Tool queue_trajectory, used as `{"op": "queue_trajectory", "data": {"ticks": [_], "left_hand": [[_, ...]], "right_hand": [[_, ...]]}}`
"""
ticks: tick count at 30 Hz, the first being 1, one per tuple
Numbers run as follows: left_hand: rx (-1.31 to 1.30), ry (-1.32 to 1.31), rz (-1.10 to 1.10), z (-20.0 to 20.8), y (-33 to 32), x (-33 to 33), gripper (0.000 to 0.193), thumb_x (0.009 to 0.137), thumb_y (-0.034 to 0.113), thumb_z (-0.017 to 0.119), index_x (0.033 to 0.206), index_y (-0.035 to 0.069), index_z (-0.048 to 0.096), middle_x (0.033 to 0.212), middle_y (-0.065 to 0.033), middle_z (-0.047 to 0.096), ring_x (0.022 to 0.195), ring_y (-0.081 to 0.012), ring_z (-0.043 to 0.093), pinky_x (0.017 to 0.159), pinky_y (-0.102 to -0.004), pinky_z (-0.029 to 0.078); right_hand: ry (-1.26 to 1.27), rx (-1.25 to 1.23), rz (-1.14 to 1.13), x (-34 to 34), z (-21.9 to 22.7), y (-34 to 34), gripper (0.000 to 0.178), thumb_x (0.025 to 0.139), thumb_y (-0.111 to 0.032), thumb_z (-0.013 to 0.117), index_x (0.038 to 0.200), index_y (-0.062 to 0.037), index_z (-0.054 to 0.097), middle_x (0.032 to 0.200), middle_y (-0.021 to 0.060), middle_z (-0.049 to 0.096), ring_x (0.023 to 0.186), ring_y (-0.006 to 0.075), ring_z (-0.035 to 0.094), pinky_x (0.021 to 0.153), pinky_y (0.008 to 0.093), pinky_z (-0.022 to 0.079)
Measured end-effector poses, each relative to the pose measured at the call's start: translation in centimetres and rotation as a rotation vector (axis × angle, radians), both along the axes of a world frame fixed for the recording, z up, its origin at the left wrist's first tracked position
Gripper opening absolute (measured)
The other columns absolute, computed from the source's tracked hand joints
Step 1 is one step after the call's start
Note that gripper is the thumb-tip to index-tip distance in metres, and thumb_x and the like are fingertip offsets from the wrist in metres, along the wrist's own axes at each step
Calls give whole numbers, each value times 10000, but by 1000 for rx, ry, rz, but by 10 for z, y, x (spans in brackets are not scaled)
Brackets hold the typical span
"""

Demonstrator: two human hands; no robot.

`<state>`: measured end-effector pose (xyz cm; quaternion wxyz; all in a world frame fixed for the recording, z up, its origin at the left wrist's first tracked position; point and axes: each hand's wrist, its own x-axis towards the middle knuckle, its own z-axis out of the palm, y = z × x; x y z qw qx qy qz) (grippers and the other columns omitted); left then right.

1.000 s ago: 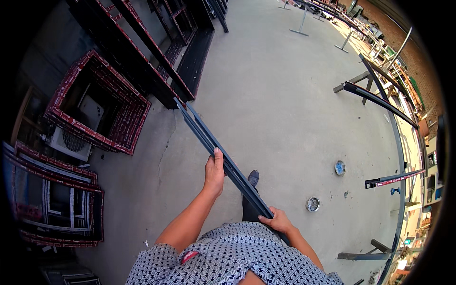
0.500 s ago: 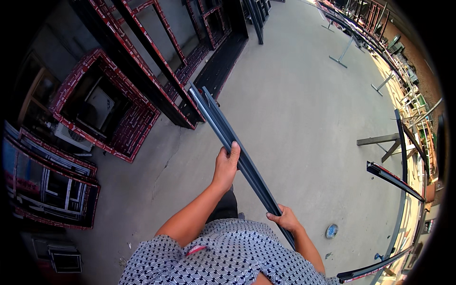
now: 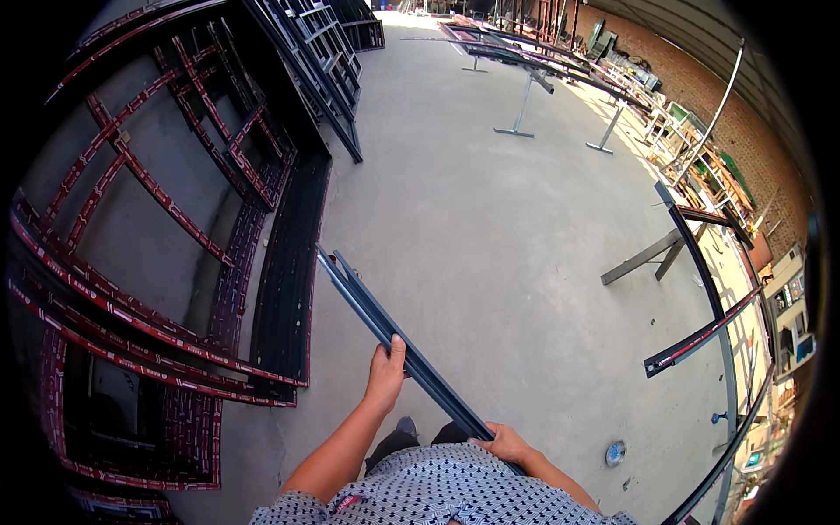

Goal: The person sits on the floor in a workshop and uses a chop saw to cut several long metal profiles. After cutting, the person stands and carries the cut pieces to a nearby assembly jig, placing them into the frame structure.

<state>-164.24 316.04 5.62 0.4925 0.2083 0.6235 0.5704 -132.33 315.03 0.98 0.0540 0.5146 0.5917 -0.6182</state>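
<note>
A long dark grey metal profile (image 3: 426, 374) with grooves along its length slants across in front of my body. Its far end points up and to the left, close to the dark frames. My left hand (image 3: 386, 369) is wrapped round it about midway, thumb on top. Lower down, near my waist, my right hand (image 3: 505, 442) grips the same profile. The near end is hidden behind my right hand and shirt.
Large dark frames with red printed tape (image 3: 262, 385) stand along the left. On the right, a grey trestle (image 3: 643, 260) and a taped profile (image 3: 700, 339) jut inward. A blue round container (image 3: 615, 453) sits on the concrete floor (image 3: 490, 227). Metal stands (image 3: 522, 109) are farther off.
My view has swung up and ahead, and the frames now sit farther left and lower. The profile stays in both hands, lower in view and tilted flatter.
</note>
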Motion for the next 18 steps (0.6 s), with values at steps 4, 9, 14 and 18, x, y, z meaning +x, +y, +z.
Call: {"op": "queue_trajectory", "data": {"ticks": [4, 9, 14, 18], "left_hand": [[-25, 58, -69, 5, 99, -37, 527, 1072, 530, 500, 1194, 19, 539, 1078, -73, 618, 966, -184, 665, 839, -398, 602], [-50, 22, -110, -29, 203, -68, 473, 1072, 436, 556, 1245, -3, 529, 1134, -104, 616, 1033, -228, 670, 844, -405, 621], [-118, -22, -131, -47, 309, -99, 465, 1080, 406, 545, 1274, -15, 500, 1187, -130, 606, 1113, -295, 672, 862, -434, 629], [-66, -47, -74, -28, 407, -146, 459, 1080, 408, 543, 1275, -5, 491, 1175, -141, 623, 1080, -299, 686, 856, -431, 633]], "right_hand": [[40, 61, -1, -48, -6, 91, 421, 894, -454, 796, 1062, -77, 713, 926, 48, 710, 882, 139, 626, 837, 331, 504], [36, 51, 50, -116, -24, 227, 438, 893, -472, 796, 1066, -80, 706, 934, 45, 706, 889, 144, 629, 833, 328, 505], [136, 39, 98, -175, -38, 384, 455, 890, -489, 806, 1063, -83, 696, 899, 23, 684, 852, 136, 612, 802, 309, 501], [99, 123, 236, -224, -13, 509, 458, 885, -497, 783, 1058, -82, 696, 946, 89, 722, 899, 209, 664, 824, 370, 522]]}}
